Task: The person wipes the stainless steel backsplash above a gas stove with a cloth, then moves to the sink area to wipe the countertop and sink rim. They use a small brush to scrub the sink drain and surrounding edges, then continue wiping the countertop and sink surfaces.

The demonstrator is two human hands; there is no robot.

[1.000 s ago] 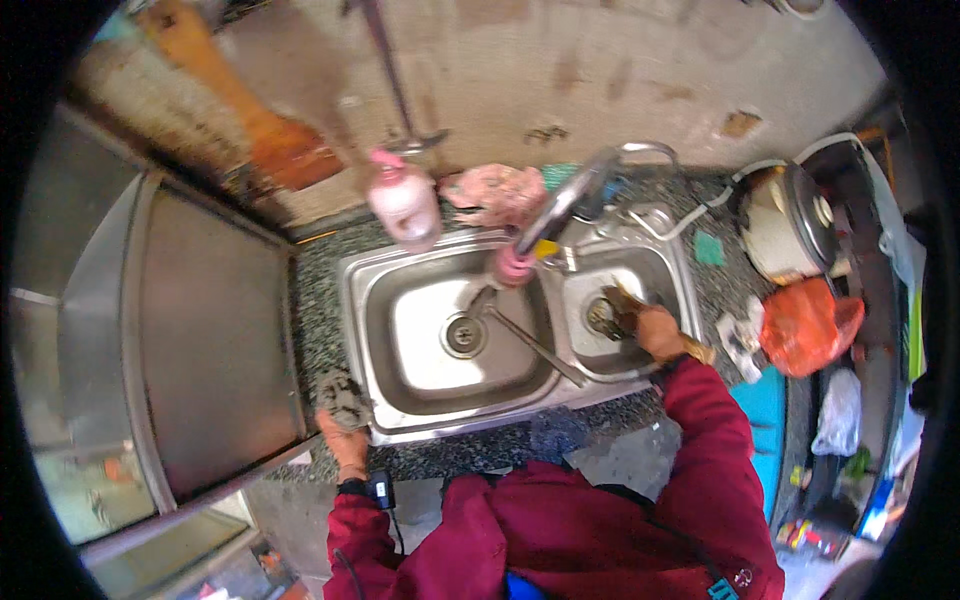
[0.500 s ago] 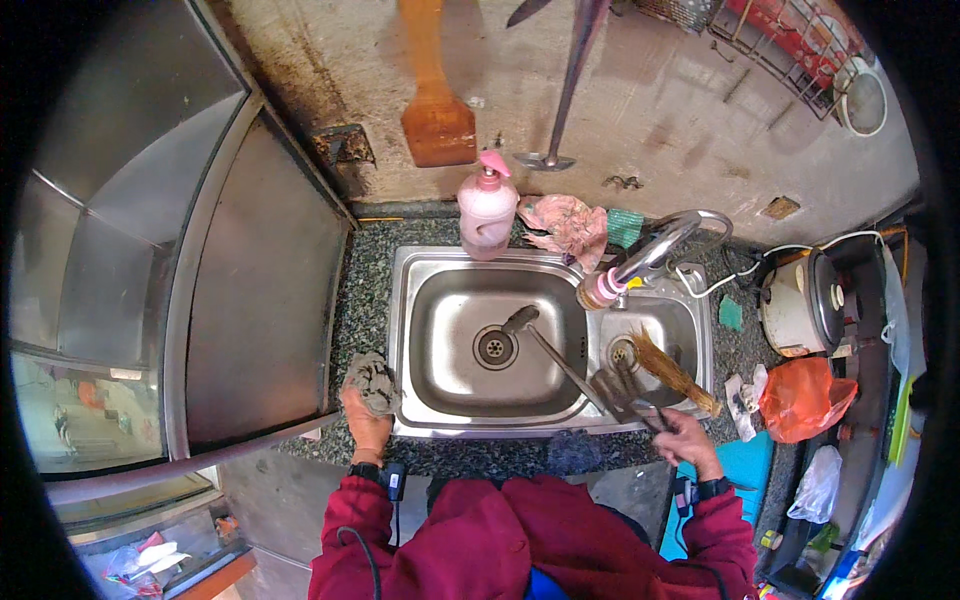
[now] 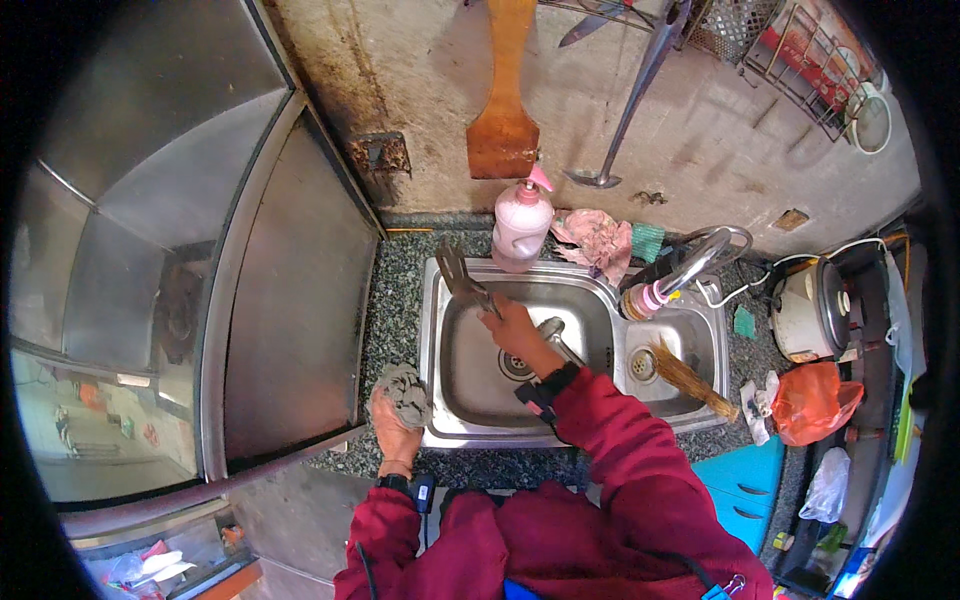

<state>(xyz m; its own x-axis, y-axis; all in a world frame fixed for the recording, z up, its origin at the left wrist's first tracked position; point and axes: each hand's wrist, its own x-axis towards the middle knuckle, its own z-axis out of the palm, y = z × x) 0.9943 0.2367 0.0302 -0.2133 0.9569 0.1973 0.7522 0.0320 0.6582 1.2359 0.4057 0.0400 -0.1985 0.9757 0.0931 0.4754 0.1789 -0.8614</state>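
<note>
My right hand [image 3: 515,330] grips a dark slotted metal turner [image 3: 457,270], raised over the back-left corner of the big basin of the steel sink [image 3: 470,390]. My left hand [image 3: 395,425] holds a crumpled grey cloth [image 3: 400,392] at the sink's left edge. Another metal utensil [image 3: 548,330] lies in the big basin, partly hidden by my right arm. A straw brush [image 3: 690,380] rests across the small basin. The faucet [image 3: 680,275] with its pink spout stands behind the basins, and a pump bottle [image 3: 522,230] stands at the back.
A steel-framed panel [image 3: 280,310] flanks the left. Pink rags [image 3: 590,240] lie behind the sink. A wooden paddle [image 3: 503,130] hangs on the wall. On the right are a rice cooker [image 3: 800,315], an orange plastic bag [image 3: 810,400] and a blue cabinet [image 3: 740,485].
My right hand has left the small basin, where the straw brush now lies, taken the slotted turner and carried it left to the back of the big basin. The view has shifted.
</note>
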